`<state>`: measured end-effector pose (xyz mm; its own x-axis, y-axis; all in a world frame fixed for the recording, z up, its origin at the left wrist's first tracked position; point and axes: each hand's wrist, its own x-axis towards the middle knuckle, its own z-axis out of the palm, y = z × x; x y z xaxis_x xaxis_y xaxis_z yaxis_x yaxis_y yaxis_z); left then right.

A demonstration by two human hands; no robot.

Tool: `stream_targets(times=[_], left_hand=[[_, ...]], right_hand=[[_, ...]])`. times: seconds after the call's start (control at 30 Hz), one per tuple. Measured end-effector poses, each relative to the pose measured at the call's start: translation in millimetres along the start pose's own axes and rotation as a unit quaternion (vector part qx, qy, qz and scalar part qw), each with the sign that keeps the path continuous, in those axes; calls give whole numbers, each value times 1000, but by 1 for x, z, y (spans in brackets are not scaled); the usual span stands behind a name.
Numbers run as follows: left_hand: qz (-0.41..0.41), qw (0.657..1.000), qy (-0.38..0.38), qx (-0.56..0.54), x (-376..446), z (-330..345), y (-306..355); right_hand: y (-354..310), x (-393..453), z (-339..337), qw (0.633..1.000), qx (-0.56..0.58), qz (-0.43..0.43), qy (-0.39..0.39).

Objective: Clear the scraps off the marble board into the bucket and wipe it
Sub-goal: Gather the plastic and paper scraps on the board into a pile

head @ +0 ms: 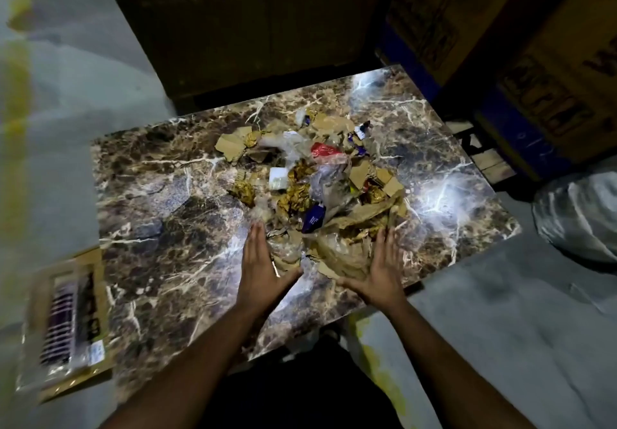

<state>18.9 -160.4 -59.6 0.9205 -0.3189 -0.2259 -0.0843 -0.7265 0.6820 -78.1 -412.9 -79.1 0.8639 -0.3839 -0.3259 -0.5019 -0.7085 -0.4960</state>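
Brown marble board point(160, 175) carried the scraps point(314, 181) heaped at its middle.
We held our left hand point(258, 261) and right hand point(380, 268) flat and spread, flanking the heap's near edge, equally close; no bucket showed.

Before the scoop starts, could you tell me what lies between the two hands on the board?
In the head view, crumpled brown paper and clear plastic lie between the left hand and right hand.
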Motion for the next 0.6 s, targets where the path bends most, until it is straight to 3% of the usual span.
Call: stream_targets(times=[0.13,0.3,0.47,0.6], left_hand=[[-11,999,30,-26,15,1,6],[14,997,52,-47,18,-11,8],[-33,993,107,47,-6,-14,-16],[-46,989,106,87,-12,-3,-19]], right_hand=[[-30,20,-4,999,25,9,30],[-29,24,-25,999,32,20,7],[9,-23,-46,987,-89,48,125],[8,-27,-33,995,10,79,56]])
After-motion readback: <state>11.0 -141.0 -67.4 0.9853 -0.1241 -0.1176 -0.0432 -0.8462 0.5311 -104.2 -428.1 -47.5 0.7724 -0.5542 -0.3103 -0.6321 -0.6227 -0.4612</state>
